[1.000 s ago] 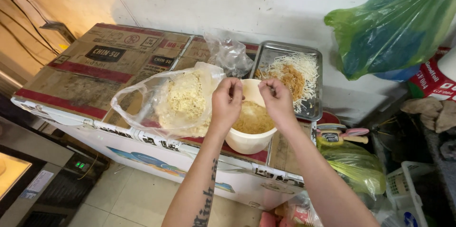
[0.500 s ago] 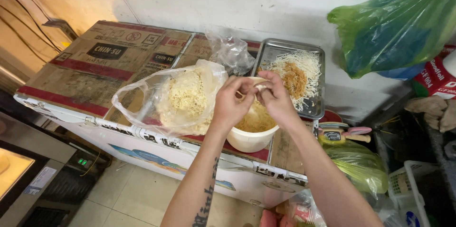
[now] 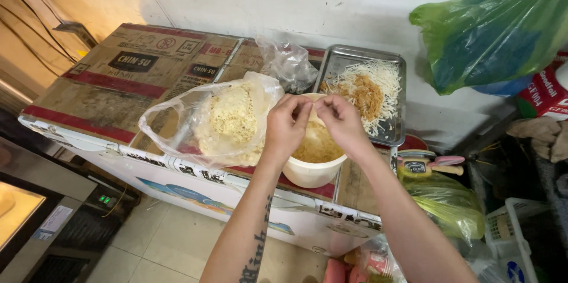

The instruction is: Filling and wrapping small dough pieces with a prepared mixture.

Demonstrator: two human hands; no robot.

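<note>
Seen from above, a person's left hand [image 3: 286, 128] and right hand [image 3: 341, 122] meet over a cream plastic bucket [image 3: 313, 170], fingertips pinched together on a small pale piece between them; what it is cannot be made out. The bucket stands on flattened cardboard [image 3: 118, 76] covering a chest freezer and already holds a good layer of golden shredded food. Just left, touching the bucket, an open clear bag [image 3: 207, 123] keeps a large pale clump. Behind, a metal tray [image 3: 346, 58] carries white and brown shreds, so plenty looks unprocessed.
</note>
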